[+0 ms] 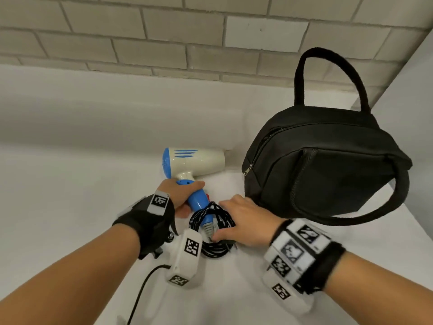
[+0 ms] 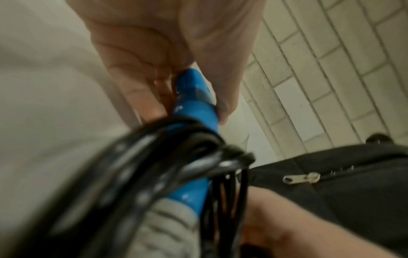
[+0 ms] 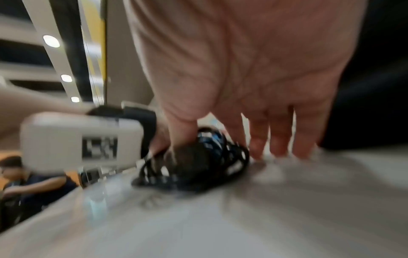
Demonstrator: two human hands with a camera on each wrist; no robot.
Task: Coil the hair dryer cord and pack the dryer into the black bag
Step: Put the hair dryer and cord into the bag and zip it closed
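The cream and blue hair dryer [image 1: 195,160] lies on the white table [image 1: 82,160] with its nozzle toward the black bag [image 1: 323,170]. My left hand [image 1: 187,195] grips the blue handle [image 2: 194,111]. The black cord [image 1: 210,228] is gathered in a coil around the handle's lower end and its grey strain relief [image 2: 170,227]. My right hand [image 1: 243,219] rests on the coil's right side; its thumb and forefinger pinch the cord [image 3: 198,162], and the other fingertips [image 3: 280,150] touch the table. The bag stands just right of my hands, its zip pull [image 2: 301,179] at the left end.
A tiled wall [image 1: 164,38] runs behind the table, and the bag's handle [image 1: 328,73] stands up in front of it. A thin black cable [image 1: 143,289] trails from my left wrist device toward me. A seated person [image 3: 33,183] is beyond the table's edge.
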